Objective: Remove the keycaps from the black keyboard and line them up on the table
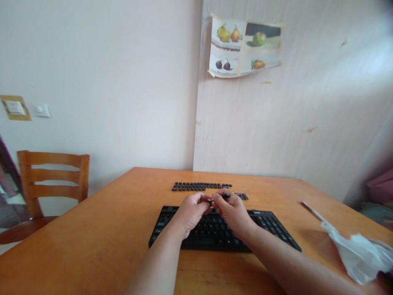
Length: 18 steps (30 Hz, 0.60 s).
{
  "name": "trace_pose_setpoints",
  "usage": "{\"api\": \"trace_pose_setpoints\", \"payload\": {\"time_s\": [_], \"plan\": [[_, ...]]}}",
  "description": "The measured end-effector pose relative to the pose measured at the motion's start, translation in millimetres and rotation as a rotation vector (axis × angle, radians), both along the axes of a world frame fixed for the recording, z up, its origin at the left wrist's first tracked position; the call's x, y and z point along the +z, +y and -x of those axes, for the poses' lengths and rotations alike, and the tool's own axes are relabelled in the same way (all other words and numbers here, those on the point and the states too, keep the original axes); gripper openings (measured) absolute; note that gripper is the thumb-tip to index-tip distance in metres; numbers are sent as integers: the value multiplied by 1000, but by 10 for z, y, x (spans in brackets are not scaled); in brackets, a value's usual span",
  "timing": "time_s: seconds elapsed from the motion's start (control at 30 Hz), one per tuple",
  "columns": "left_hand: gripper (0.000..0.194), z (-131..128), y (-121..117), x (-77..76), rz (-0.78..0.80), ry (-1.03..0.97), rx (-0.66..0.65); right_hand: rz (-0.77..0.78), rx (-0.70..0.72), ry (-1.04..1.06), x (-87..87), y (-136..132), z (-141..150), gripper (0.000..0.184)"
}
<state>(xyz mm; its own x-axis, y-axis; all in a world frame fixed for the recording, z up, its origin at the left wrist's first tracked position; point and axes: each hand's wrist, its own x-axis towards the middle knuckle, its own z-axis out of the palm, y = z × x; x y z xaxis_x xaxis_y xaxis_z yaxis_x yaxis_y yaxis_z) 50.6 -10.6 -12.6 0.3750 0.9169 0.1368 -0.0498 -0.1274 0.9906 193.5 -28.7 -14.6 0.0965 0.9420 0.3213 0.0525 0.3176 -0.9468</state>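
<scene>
Above the black keyboard, my left hand pinches a small black keycap between thumb and fingers. Close against it, my right hand is closed on a thin tool with a dark end; its exact kind is too small to make out. The tool's tip meets or nearly meets the keycap. Beneath both hands the keyboard lies flat, partly covered by them, with some keys lacking along its upper rows. Behind it, loose black keycaps lie in two rows on the table.
A few more dark keycaps lie behind my right hand. On the right of the wooden table are a thin pale stick and a crumpled white plastic bag. A wooden chair stands at the left, and a wall rises behind the table.
</scene>
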Motion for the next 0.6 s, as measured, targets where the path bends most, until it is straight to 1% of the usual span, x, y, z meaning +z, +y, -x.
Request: {"api": "trace_pose_setpoints", "payload": {"time_s": [0.07, 0.13, 0.17, 0.23, 0.33, 0.43, 0.6], "plan": [[23, 8, 14, -8, 45, -42, 29, -37, -20, 2, -11, 15, -17, 32], [26, 22, 36, -19, 88, -75, 52, -108, -51, -54, -15, 33, -57, 33], [28, 30, 47, -23, 106, -87, 60, -160, -67, -121, -15, 41, -84, 33], [30, 44, 62, -25, 131, -104, 58, -285, -76, -326, -9, 50, -143, 29], [31, 59, 70, -18, 147, -119, 50, -438, -51, -616, 6, 46, -212, 21], [33, 61, 69, -10, 162, -133, 46, -471, -30, -744, 19, 28, -231, 20], [36, 65, 68, -13, 177, -141, 26, -454, 10, -849, 49, 4, -210, 20]]}}
